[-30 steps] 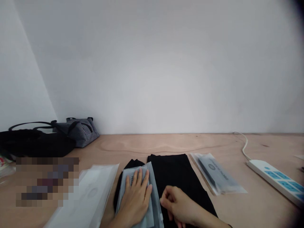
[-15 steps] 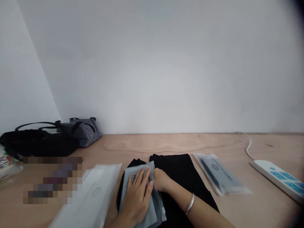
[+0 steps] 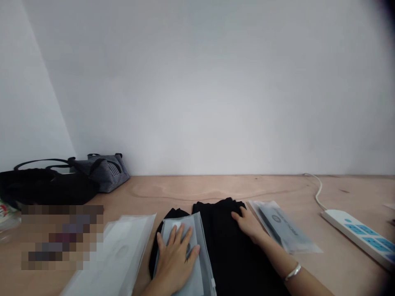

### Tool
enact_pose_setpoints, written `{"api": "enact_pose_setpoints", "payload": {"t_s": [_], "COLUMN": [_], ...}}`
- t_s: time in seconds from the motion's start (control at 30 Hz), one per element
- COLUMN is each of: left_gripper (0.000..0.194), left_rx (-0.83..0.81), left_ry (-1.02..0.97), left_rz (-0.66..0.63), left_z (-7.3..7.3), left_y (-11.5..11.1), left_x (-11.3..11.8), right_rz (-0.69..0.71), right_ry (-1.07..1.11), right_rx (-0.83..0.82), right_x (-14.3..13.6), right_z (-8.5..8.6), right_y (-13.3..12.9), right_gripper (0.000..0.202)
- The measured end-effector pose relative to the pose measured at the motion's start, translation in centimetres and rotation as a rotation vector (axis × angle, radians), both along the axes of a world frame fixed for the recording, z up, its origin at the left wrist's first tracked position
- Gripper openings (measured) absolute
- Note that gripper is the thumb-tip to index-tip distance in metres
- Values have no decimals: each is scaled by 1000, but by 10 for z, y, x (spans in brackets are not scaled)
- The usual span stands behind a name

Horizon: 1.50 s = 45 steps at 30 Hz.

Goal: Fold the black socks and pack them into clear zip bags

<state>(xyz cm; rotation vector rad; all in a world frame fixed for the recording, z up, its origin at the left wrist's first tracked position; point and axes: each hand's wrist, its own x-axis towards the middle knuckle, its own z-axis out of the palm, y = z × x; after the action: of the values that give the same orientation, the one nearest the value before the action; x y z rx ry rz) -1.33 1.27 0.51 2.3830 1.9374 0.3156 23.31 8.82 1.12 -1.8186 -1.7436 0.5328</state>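
My left hand (image 3: pixel 176 258) lies flat, fingers spread, on a frosted zip bag (image 3: pixel 202 246) with a pale sheet or folded item inside. That bag rests over the left part of a folded black garment (image 3: pixel 228 250). At the garment's upper right edge, my right hand (image 3: pixel 247 223) pinches the black cloth between thumb and fingers. A silver bangle circles the right wrist. Which kind of garment it is cannot be told.
Several flat frosted bags (image 3: pixel 108 250) lie on the left of the wooden table (image 3: pixel 336 271). A filled frosted bag (image 3: pixel 285 226) and a white power strip (image 3: pixel 354 234) are on the right. A black bag (image 3: pixel 49 187) and a striped bag (image 3: pixel 108 172) stand at the back left.
My right hand has come away from the zip bag's edge and moved right onto the black cloth, taking hold of it. My left hand stays on the bag, its fingers spread wider.
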Motion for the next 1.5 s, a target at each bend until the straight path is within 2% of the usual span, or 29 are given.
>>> {"api": "enact_pose_setpoints", "payload": {"t_s": [0.1,0.2,0.27,0.3,0.37,0.47,0.57,0.7,0.8,0.9,1.0,1.07,1.1,1.13,1.2,1.3,1.4,1.5], "left_gripper": [54,51,45,43,40,44,42,20,24,34,38,39,40,41,43,49,54,56], "left_rx": [4,41,71,85,127,189,111,-18,36,124,139,110,117,139,222,221,121,69], "left_ry": [-6,-18,-27,-35,-70,-181,-344,-517,-672,-712,-679,-539,-436,-326,-135,-31,12,64], "left_rz": [29,83,122,137,149,145,130,124,166,209,237,280,312,334,322,96,-114,-239], "left_z": [1,3,6,8,13,17,20,27,39,47,43,37,34,32,30,28,21,7], "left_y": [-1,-1,0,1,3,4,5,6,10,16,21,22,21,19,13,-1,-14,-21], "left_x": [2,3,0,-3,-11,-26,-39,-58,-92,-150,-212,-234,-236,-230,-200,-123,-53,-19], "right_rz": [-48,-96,-56,7,189,372,394,392,390,397,393,388,387,388,395,408,425,463], "right_ry": [-88,-185,-288,-351,-477,-574,-603,-604,-606,-608,-604,-598,-595,-595,-598,-600,-581,-535], "right_rx": [50,120,208,256,307,233,182,206,229,241,247,251,252,251,245,227,204,186], "right_x": [22,23,14,9,-1,-10,-11,-8,-8,-7,-7,-7,-7,-7,-7,-8,-6,0], "right_z": [6,14,18,18,14,-1,-15,-22,-22,-23,-24,-24,-24,-25,-24,-22,-19,-16], "right_y": [7,2,-7,-13,-24,-36,-38,-36,-35,-35,-36,-35,-35,-35,-35,-34,-35,-36], "right_gripper": [32,38,41,42,48,57,59,60,60,60,60,60,60,60,60,59,59,59]}}
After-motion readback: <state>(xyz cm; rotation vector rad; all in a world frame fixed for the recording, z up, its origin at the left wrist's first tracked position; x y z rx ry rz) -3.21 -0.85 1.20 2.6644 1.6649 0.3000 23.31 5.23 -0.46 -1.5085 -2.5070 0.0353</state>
